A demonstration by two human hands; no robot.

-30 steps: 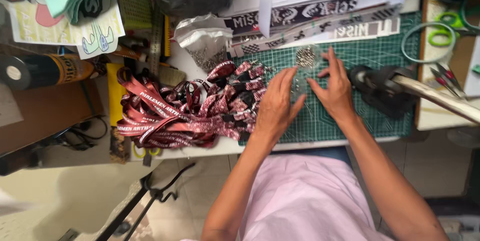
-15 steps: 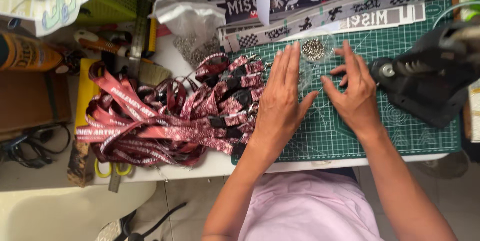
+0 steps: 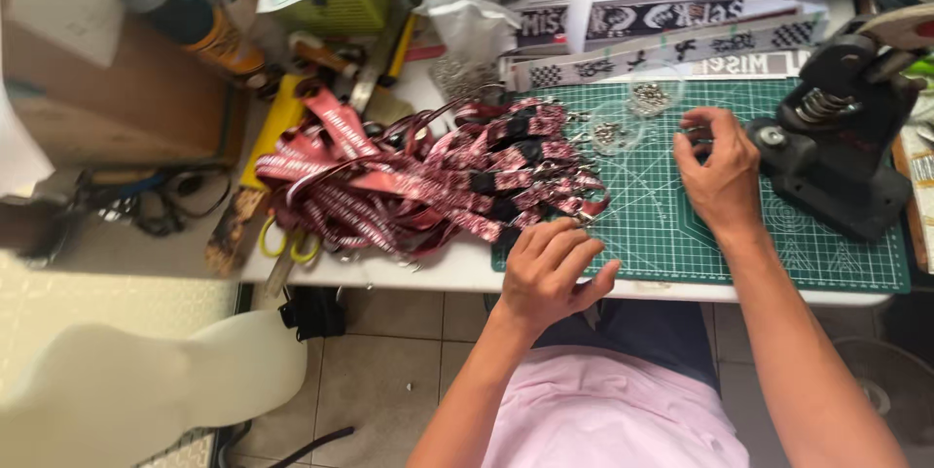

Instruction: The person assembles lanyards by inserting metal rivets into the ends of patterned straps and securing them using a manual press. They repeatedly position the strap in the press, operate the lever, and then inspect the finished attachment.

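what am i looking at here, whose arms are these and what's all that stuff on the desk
There is no machine here: a person wears a camera on the head, so the single picture looks down at their own two bare hands. The left hand rests at the near edge of a heap of dark red lanyards. The right hand is curled over a green cutting mat, its fingertips pinched near small metal fittings; whether it holds one is too small to tell. A black hand press stands at the mat's right end. Printed strips lie at the far side, and yellow-handled scissors poke out at the left.
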